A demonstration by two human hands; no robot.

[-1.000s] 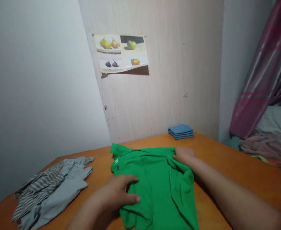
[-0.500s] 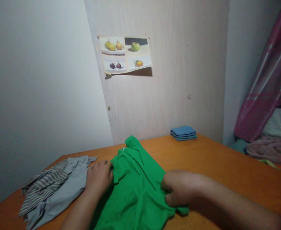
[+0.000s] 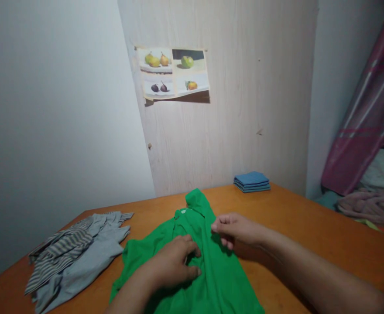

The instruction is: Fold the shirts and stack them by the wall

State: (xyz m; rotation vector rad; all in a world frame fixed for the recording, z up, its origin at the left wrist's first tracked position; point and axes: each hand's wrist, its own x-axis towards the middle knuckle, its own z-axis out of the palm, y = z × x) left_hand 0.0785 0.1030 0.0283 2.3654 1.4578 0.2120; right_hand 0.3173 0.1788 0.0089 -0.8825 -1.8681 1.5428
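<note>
A green shirt (image 3: pixel 211 270) lies spread and wrinkled on the orange-brown table, its collar end pointing to the far side. My left hand (image 3: pixel 175 261) rests over the shirt's middle, thumb and fingers apart and slightly bent, with no cloth gathered between them. Over the shirt's upper right edge is my right hand (image 3: pixel 231 229), its fingers curled in and the thumb close to the index finger. No cloth is seen lifted by it. Part of the shirt is hidden under the left hand and forearm.
To the left lies a loose grey garment with striped cloth (image 3: pixel 80 248). A neat stack of folded blue cloth (image 3: pixel 252 181) sits at the back of the table (image 3: pixel 290 226). A fruit picture sheet (image 3: pixel 174 72) hangs on the wall; a pink curtain (image 3: pixel 355 131) hangs at right.
The green shirt is spread wider to the left, its collar end shifted right. My left hand has moved right onto the shirt; my right hand has moved up along its edge.
</note>
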